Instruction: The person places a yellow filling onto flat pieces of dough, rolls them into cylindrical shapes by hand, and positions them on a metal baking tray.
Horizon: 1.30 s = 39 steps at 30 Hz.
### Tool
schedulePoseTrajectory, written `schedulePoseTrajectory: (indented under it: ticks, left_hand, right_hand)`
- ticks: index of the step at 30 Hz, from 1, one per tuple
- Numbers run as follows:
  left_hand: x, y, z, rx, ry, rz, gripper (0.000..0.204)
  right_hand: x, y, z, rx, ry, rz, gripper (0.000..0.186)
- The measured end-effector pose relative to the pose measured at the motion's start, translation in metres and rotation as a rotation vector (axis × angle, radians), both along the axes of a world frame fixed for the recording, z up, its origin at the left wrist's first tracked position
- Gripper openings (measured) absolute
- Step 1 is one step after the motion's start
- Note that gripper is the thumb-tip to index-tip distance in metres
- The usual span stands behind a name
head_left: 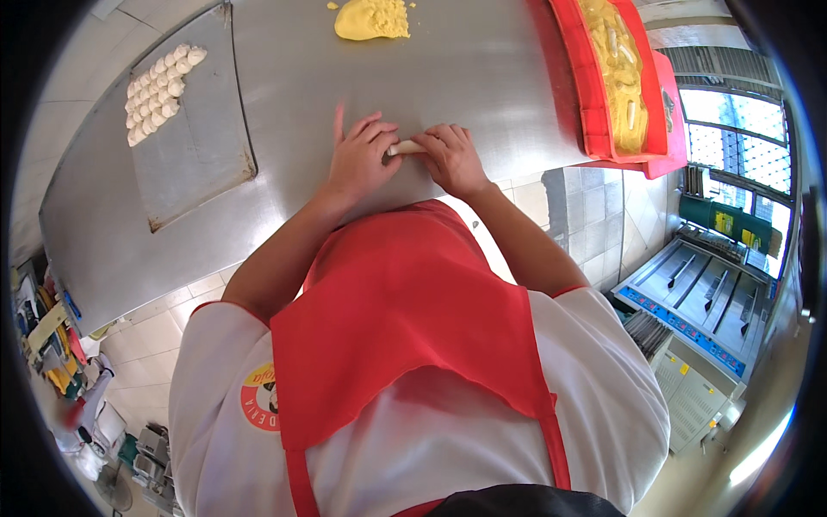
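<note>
Bottom half of frame: red apron [405,319] over white shirt [603,388], both forearms running up to the steel table [482,77].

Centre: left hand [360,159] and right hand [452,157] meet on one small pale dough roll [403,148] lying flat on the table. Left fingers are spread and laid over the roll's left end, thumb pointing up-frame. Right fingers are curled, knuckles up, pressing on its right end. Only the short middle section shows between the hands. My read: both are bearing down from above, not lifting it, which suits rolling it against the steel.

Upper left: one flat metal tray [207,146] on the table. Shaped pale pieces [159,90] sit in tight rows at its top left corner, rest of the tray bare. Roughly twenty; too small to count exactly. Packing from a corner probably saves space.

Top centre: one yellow dough lump [372,19], well apart from the hands but within reach.

Upper right: red tray [594,95] with yellow filling strips [620,69], overhanging the table edge on a second red tray; count can't be told.
</note>
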State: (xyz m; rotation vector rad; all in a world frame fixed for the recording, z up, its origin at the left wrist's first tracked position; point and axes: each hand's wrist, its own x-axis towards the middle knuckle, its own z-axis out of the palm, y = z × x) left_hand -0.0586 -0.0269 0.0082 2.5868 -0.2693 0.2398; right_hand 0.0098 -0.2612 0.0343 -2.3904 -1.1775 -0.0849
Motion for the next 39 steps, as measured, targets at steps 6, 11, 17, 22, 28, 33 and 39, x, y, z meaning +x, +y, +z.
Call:
schedulePoseTrajectory:
  ticks: [6, 11, 17, 22, 28, 33, 39]
  left_hand:
    - [-0.035, -0.002, -0.007, -0.237, -0.105, 0.163, 0.045]
    - [-0.070, 0.045, 0.004, -0.241, -0.037, 0.264, 0.045]
    - [-0.098, 0.059, 0.011, -0.252, 0.025, 0.300, 0.043]
    - [-0.102, 0.048, 0.020, -0.321, 0.000, 0.249, 0.037]
    - [-0.057, 0.021, 0.008, -0.582, 0.081, 0.194, 0.031]
    - [-0.015, -0.010, 0.003, -0.689, 0.234, 0.299, 0.025]
    - [0.003, -0.017, -0.011, -0.666, 0.404, 0.324, 0.031]
  right_hand:
    - [-0.058, 0.005, -0.012, -0.174, 0.011, -0.083, 0.060]
    - [-0.039, 0.054, -0.032, -0.263, 0.047, -0.219, 0.093]
    - [0.121, 0.123, -0.035, -0.239, -0.103, -0.436, 0.099]
    - [0.064, 0.104, -0.045, -0.300, -0.081, -0.334, 0.092]
    - [-0.054, 0.042, -0.015, -0.322, -0.004, -0.249, 0.066]
    - [-0.042, 0.017, -0.004, 0.235, 0.428, -0.747, 0.043]
    - [-0.034, 0.004, -0.020, 0.385, 0.446, -0.694, 0.041]
